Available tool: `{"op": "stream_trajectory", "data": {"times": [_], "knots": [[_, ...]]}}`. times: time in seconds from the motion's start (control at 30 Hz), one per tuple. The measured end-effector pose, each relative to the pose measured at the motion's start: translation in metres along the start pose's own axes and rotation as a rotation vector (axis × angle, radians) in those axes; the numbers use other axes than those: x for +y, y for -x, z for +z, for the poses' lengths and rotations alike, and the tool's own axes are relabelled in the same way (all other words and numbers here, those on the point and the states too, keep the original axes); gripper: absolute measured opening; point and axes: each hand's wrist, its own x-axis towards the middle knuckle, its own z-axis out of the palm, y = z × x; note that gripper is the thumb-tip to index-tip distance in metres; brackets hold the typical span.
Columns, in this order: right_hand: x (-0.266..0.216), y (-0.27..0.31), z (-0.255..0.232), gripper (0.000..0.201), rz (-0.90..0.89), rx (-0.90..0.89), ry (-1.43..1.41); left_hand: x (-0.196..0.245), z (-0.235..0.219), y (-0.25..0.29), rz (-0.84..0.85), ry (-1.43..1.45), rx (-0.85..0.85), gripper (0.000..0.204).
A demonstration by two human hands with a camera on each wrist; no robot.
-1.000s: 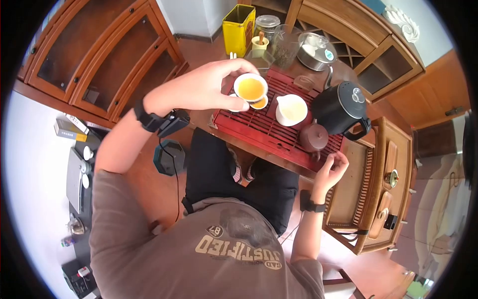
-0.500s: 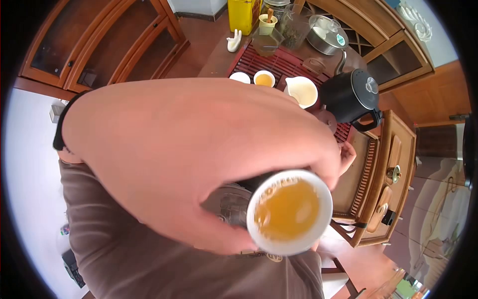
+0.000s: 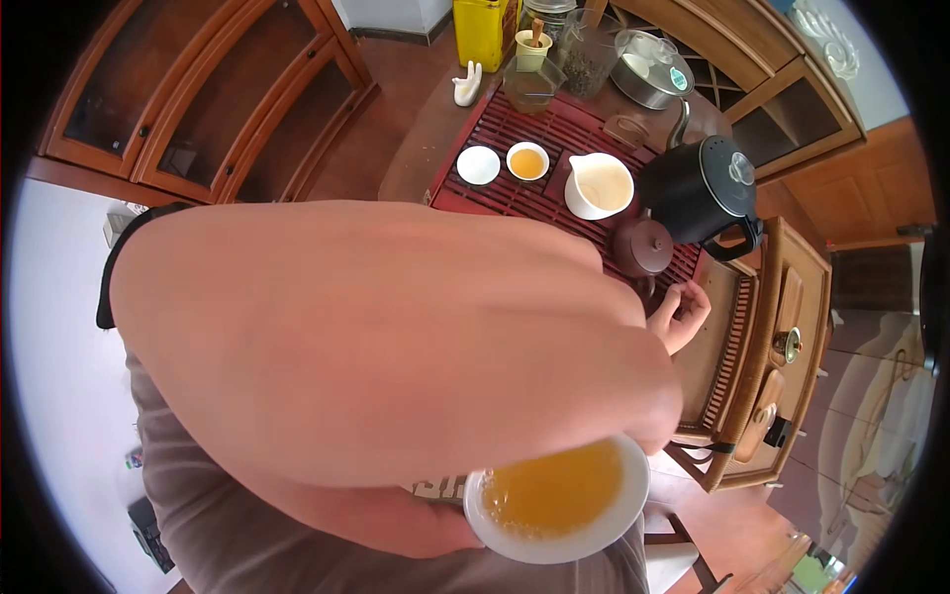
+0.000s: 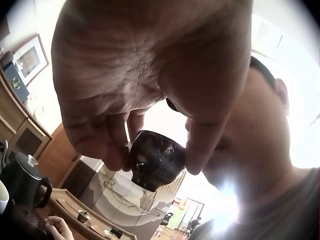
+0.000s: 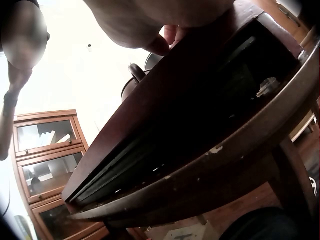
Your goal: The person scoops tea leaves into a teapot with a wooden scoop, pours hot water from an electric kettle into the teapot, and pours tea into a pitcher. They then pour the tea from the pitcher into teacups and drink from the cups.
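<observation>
My left hand (image 3: 396, 337) pinches a teacup (image 3: 554, 505) between thumb and fingers, close below the head camera. Amber tea lies in its white inside, and its rim tilts. From the left wrist view, the cup's dark patterned outside (image 4: 157, 160) shows near the person's chin. Beside the brown clay teapot (image 3: 643, 247), my right hand (image 3: 681, 315) rests at the tray's near right edge, fingers loosely curled and holding nothing. On the red slatted tea tray (image 3: 450, 193) stand a white cup (image 3: 479, 165), a second cup of tea (image 3: 527, 161) and a white pitcher (image 3: 599, 188).
A black kettle (image 3: 698, 193) stands right of the pitcher. Behind the tray are a yellow tin (image 3: 480, 35), a white hand-shaped ornament (image 3: 467, 85), a glass-lidded pot (image 3: 648, 74) and a clear container (image 3: 532, 87). A rattan cart (image 3: 737, 396) adjoins the right side.
My left hand has carried the teacup from over the tray up toward the face, and the cup now tilts. The right hand stays at the tray's edge.
</observation>
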Motion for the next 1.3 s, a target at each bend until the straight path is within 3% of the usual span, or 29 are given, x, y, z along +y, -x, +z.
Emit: {"op": "stream_trajectory", "data": {"times": [0.2, 0.53, 0.67, 0.87, 1.1, 1.3], "knots": [[-0.007, -0.001, 0.0, 0.019, -0.019, -0.008, 0.023, -0.009, -0.003, 0.001, 0.021, 0.01, -0.022, 0.053], [-0.006, -0.001, -0.001, 0.019, -0.014, -0.022, 0.025, -0.037, -0.023, 0.027, -0.297, 0.029, -0.023, 0.073], [-0.006, -0.001, 0.0, 0.019, -0.028, -0.007, -0.005, -0.07, -0.028, 0.044, -0.365, 0.044, 0.118, 0.069], [-0.002, 0.0, -0.001, 0.019, -0.037, -0.005, 0.0, -0.106, -0.052, 0.062, -0.637, 0.144, 0.331, 0.064], [-0.006, -0.001, -0.003, 0.019, -0.04, -0.028, 0.022, -0.156, -0.083, 0.074, -0.68, 0.107, 0.501, 0.054], [-0.003, -0.001, -0.002, 0.019, -0.048, -0.02, 0.03, -0.177, -0.106, 0.059, -0.676, 0.037, 0.545, 0.052]]}}
